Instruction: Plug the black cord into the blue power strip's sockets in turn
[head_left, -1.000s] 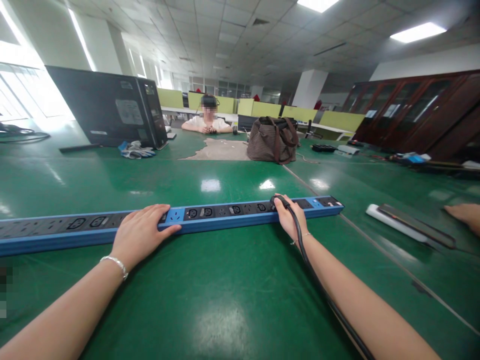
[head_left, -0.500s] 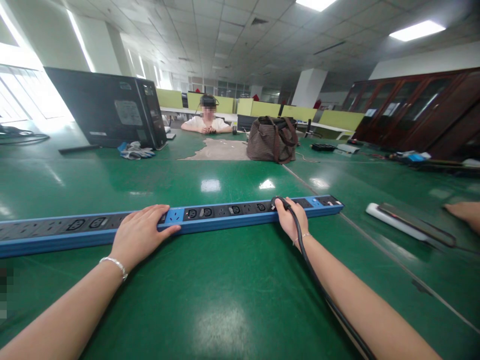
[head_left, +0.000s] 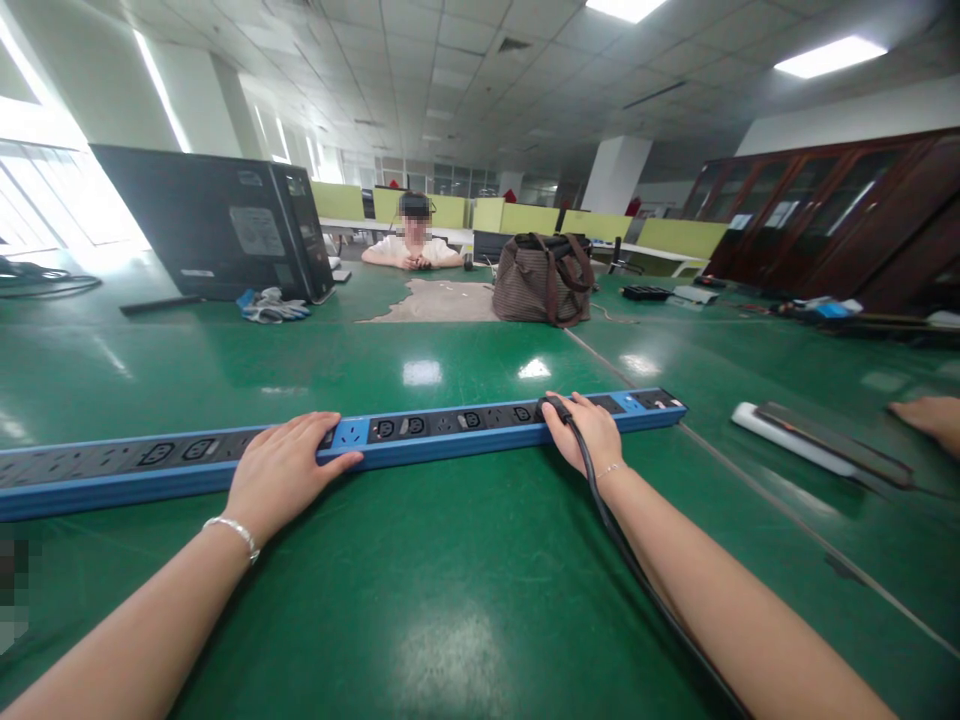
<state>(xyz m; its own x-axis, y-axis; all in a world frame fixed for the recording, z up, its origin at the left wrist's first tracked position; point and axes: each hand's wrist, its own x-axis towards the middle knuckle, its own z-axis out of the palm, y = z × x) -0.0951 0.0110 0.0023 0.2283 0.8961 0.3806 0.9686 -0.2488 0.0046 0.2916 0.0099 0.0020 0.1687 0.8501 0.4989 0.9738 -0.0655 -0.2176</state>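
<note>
A long blue power strip (head_left: 450, 452) with black socket panels lies across the green table. My left hand (head_left: 279, 478) grips it left of the middle, fingers over the top and thumb along the front edge. Toward the strip's right end, my right hand (head_left: 589, 438) is closed around a black plug (head_left: 553, 408), which sits at the socket face. How far the plug is in a socket is hidden by the fingers. From it a black cable (head_left: 626, 555) runs down beside my right forearm to the bottom edge.
A black computer case (head_left: 202, 225) stands at back left, with gloves (head_left: 271, 306) beside it. A brown bag (head_left: 541, 285) is at the back, near a seated person (head_left: 415, 245). On the right lie a white bar-shaped object (head_left: 787, 440) and another person's hand (head_left: 926, 418).
My right hand and the plug have shifted very slightly, with the wrist turned a little and the cable a bit lower. My left hand stays on the power strip.
</note>
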